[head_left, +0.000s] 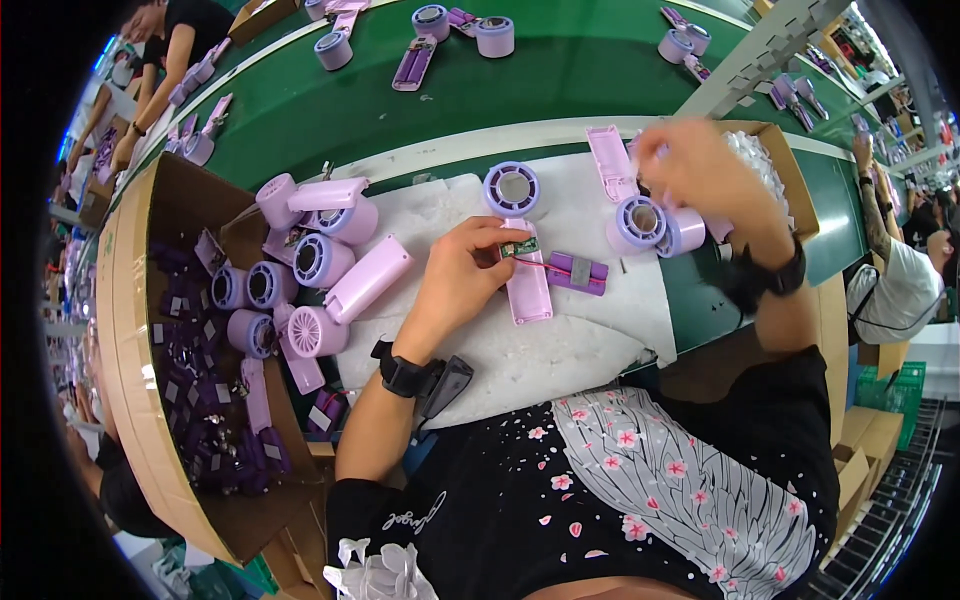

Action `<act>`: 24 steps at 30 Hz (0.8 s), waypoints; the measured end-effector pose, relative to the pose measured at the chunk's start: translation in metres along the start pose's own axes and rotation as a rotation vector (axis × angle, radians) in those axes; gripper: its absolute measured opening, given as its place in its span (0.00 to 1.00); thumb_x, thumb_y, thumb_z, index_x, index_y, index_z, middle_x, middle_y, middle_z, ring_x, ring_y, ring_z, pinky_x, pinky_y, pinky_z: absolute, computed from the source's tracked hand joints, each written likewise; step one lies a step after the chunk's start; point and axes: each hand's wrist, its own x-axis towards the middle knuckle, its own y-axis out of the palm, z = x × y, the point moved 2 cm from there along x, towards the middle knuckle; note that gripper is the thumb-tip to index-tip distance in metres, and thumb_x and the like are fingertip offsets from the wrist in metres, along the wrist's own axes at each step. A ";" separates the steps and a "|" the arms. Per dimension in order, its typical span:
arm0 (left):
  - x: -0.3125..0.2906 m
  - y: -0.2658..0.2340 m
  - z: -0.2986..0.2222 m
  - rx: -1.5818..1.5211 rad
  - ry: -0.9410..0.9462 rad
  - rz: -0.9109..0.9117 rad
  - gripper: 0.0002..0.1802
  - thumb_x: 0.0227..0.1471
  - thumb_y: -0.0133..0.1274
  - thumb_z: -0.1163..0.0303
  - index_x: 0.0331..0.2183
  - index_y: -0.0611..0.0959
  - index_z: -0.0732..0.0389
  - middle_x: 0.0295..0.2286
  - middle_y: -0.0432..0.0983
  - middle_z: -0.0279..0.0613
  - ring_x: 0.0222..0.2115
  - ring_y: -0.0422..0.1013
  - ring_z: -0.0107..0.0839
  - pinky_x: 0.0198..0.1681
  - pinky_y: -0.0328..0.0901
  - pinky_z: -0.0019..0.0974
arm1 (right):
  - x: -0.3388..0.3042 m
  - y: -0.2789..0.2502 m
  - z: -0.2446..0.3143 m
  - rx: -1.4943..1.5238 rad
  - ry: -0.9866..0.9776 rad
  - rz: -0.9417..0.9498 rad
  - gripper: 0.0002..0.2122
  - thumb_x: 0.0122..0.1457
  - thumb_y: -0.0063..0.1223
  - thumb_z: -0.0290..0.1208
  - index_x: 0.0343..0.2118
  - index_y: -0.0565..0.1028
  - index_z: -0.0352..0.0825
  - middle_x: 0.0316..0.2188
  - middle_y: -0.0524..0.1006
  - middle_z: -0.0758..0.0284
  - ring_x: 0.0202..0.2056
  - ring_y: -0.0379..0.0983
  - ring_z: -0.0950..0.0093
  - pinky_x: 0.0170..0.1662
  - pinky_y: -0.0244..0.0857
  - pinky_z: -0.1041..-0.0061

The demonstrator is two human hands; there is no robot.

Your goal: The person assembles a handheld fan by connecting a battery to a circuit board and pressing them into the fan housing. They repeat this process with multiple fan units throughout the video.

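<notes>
Remote view: I have the left hand [462, 272], nearer, gripping the pink handle [529, 293] at frame centre, just right of it, long axis near-vertical. Right hand [690, 165], upper right, blurred; cannot tell its hold.

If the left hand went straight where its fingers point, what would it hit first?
Likely the green board, right at the tip of the left hand; they may already touch, but depth is unclear.
</notes>
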 end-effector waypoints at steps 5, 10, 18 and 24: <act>0.004 0.007 -0.004 0.001 0.009 0.010 0.19 0.44 0.54 0.83 0.41 0.84 0.60 0.47 0.73 0.43 0.31 0.72 0.21 0.35 0.69 0.25 | 0.037 -0.055 -0.031 -0.836 -0.129 -0.507 0.11 0.54 0.55 0.30 0.35 0.76 0.27 0.27 0.78 0.59 0.26 0.76 0.71 0.31 0.68 0.72; -0.001 0.006 -0.004 0.022 0.027 -0.012 0.20 0.43 0.54 0.83 0.41 0.84 0.59 0.44 0.74 0.43 0.30 0.71 0.22 0.34 0.68 0.26 | 0.057 -0.024 0.062 -0.356 -0.471 -0.033 0.15 0.55 0.56 0.33 0.41 0.75 0.26 0.29 0.78 0.59 0.28 0.77 0.71 0.32 0.69 0.72; 0.005 0.016 -0.002 0.030 0.134 -0.052 0.19 0.40 0.56 0.80 0.39 0.85 0.58 0.41 0.76 0.45 0.29 0.74 0.29 0.34 0.70 0.30 | 0.188 0.045 0.134 0.178 -0.324 0.688 0.23 0.57 0.56 0.38 0.51 0.69 0.27 0.37 0.77 0.61 0.27 0.77 0.74 0.29 0.73 0.76; 0.011 0.026 -0.006 -0.038 0.171 -0.025 0.19 0.39 0.57 0.78 0.38 0.86 0.57 0.39 0.77 0.46 0.27 0.74 0.33 0.34 0.70 0.33 | 0.356 0.112 0.088 -0.492 -0.627 -0.066 0.33 0.49 0.62 0.39 0.57 0.63 0.32 0.50 0.71 0.48 0.50 0.69 0.55 0.52 0.65 0.61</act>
